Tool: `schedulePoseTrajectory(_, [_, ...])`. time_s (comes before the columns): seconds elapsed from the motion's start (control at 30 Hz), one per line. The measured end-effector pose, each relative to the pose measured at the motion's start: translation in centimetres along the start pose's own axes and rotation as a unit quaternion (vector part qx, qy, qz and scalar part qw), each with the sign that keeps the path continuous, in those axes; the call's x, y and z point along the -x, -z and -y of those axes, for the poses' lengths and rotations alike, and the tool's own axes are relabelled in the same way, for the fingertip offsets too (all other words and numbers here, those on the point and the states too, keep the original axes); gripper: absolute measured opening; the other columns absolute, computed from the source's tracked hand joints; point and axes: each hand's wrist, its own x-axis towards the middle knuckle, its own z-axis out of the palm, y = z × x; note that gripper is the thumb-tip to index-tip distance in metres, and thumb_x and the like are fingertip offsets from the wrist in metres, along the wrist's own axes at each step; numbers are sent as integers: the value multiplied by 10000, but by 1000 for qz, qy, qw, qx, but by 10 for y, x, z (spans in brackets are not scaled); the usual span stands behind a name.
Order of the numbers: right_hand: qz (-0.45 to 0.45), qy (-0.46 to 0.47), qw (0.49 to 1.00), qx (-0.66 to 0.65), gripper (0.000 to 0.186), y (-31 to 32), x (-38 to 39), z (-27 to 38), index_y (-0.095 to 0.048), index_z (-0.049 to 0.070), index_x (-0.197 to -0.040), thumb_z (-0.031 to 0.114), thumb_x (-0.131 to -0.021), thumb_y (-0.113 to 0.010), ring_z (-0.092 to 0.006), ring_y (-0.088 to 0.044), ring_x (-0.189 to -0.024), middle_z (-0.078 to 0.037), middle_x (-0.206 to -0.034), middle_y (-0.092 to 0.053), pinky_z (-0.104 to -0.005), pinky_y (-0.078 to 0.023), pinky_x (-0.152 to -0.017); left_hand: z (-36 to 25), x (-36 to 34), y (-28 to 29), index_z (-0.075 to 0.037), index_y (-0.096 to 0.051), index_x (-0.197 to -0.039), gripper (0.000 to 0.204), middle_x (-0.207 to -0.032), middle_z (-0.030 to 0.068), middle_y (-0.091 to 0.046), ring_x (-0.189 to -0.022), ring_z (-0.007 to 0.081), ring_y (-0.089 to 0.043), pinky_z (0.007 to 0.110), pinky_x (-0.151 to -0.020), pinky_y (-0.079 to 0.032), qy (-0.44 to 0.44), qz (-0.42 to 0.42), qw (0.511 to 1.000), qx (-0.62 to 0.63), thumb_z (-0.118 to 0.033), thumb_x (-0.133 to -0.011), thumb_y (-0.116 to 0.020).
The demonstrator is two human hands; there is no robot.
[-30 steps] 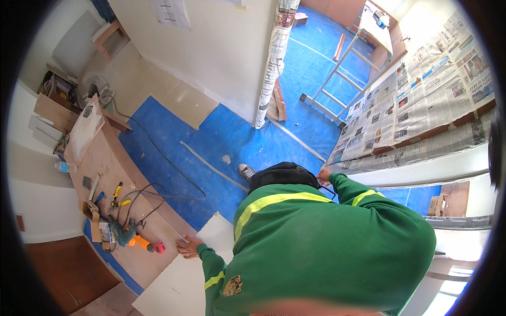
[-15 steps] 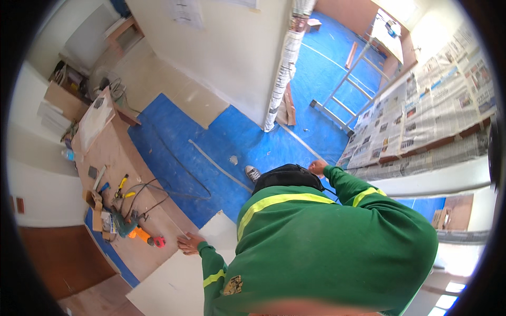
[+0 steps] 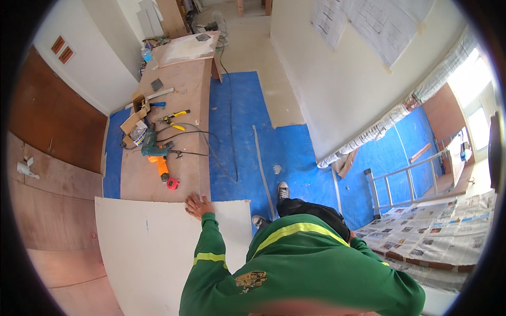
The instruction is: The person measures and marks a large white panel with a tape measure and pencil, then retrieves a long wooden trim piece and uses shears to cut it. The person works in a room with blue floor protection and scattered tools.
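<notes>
My left hand (image 3: 198,206) rests with fingers apart at the edge of a large white board (image 3: 158,253), where it meets a long wooden bench top (image 3: 184,131). Just beyond the fingertips lies a red tape measure (image 3: 172,183). Close to that are an orange tool (image 3: 160,166) and a green power drill (image 3: 149,141) with a dark cord. Farther along lie yellow-handled pliers (image 3: 171,116). Only a sliver of my right hand (image 3: 352,236) shows, low beside a black waist bag (image 3: 324,217); its fingers are hidden.
Cardboard boxes (image 3: 138,109) and a water bottle (image 3: 148,55) stand along the bench. Blue sheeting (image 3: 237,110) covers the floor, a cord across it. At right are a metal ladder (image 3: 406,184), a newspaper-wrapped post (image 3: 379,129) and a newspaper-covered surface (image 3: 448,231).
My view has swung left toward the bench and white board. The left hand now lies flatter on the board edge. My right hand has dropped back beside the bag, mostly out of sight.
</notes>
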Motion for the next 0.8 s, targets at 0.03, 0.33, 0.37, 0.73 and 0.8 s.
schedulePoseTrajectory(0.03, [-2, 4, 1000, -8, 297, 7, 4, 18, -719, 48, -1066, 288, -891, -723, -256, -717, -819, -145, -840, -723, -424, -569, -758, 0, 0, 0, -145, -504, -1472, 582, -1509, 121, -458, -1477, 306, -334, 595, -1216, -209, 14, 27, 1000, 3, -486, -1002, -531])
schedulePoseTrajectory(0.33, [-64, 120, 981, 141, 374, 27, -25, 128, -731, 21, -1000, 361, -944, -586, -388, -730, -860, -235, -884, -732, -493, -549, -771, 8, 0, -9, -142, -508, -1463, 592, -1519, 129, -448, -1480, 309, -329, 605, -1216, -189, 7, 31, 999, 22, -491, -987, -554])
schedulePoseTrajectory(0.37, [-63, 127, 982, 122, 378, 26, -27, 132, -730, 19, -1010, 361, -946, -580, -402, -729, -873, -250, -894, -729, -499, -547, -777, 9, 0, -9, -142, -509, -1462, 590, -1520, 131, -447, -1481, 309, -328, 603, -1216, -188, -9, 0, 1000, 28, -487, -986, -557])
schedulePoseTrajectory(0.73, [-44, 84, 995, 13, 271, 13, -110, 15, -723, 22, -1022, 254, -943, -606, -387, -700, -937, -241, -982, -727, -468, -506, -842, 2, 0, 5, -148, -527, -1446, 558, -1510, 132, -454, -1480, 303, -331, 588, -1220, -188, 8, 27, 999, 38, -431, -971, -597])
schedulePoseTrajectory(0.8, [-17, 116, 993, 5, 268, 14, -106, -2, -723, 23, -1022, 252, -940, -611, -381, -701, -937, -239, -981, -727, -465, -506, -842, 1, 0, 6, -146, -532, -1440, 549, -1500, 131, -460, -1479, 304, -333, 588, -1217, -192, -6, 2, 999, 44, -421, -970, -603])
